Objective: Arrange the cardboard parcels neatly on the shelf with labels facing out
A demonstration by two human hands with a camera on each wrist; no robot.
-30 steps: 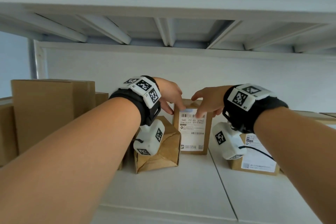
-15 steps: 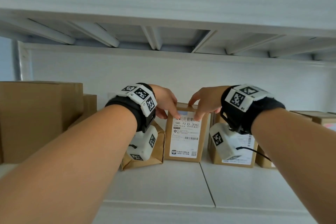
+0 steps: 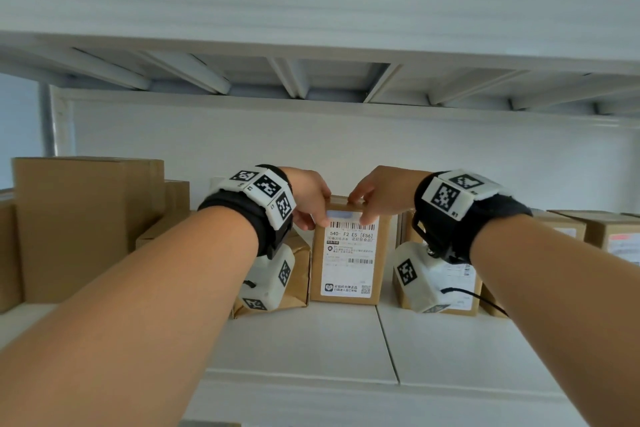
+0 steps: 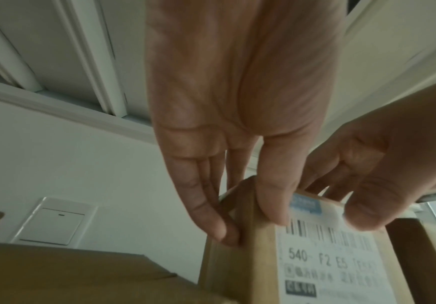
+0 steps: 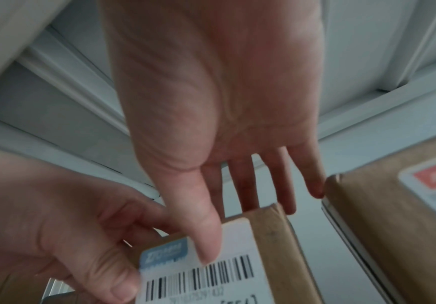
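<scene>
Two hands held one item: an upright cardboard parcel [image 3: 349, 253], standing on the white shelf [image 3: 304, 343] between a crumpled brown parcel [image 3: 298, 270] on its left and a labelled box [image 3: 472, 288] on its right, label [image 3: 349, 256] facing out.

Grip: left hand [image 3: 308, 196] pinched the upper left corner, thumb [image 4: 274, 197] on the front face, fingers [image 4: 206, 207] down the side. Right hand [image 3: 381, 191] pinched the upper right edge, thumb [image 5: 206, 232] on the label, fingers [image 5: 245, 185] reaching over the top behind.

Handling, judged: small, tall and narrow in form; probably light, since fingertips alone steadied it. Walls looked stiff and flat, corners square. The narrow base suggested it could tip backward or sideways if pushed high up; a hold at both top corners, or lower on the sides, seemed safest. The paper label looked smoother than the board, so thumbs might slide there.

Materials: matt brown corrugated board; white printed label with barcode and a blue strip on top. Neighbouring left parcel wrapped in creased, glossy brown tape, irregular in shape. A large plain carton [image 3: 83, 225] stood further left. Shelf smooth, painted, seamed.
</scene>
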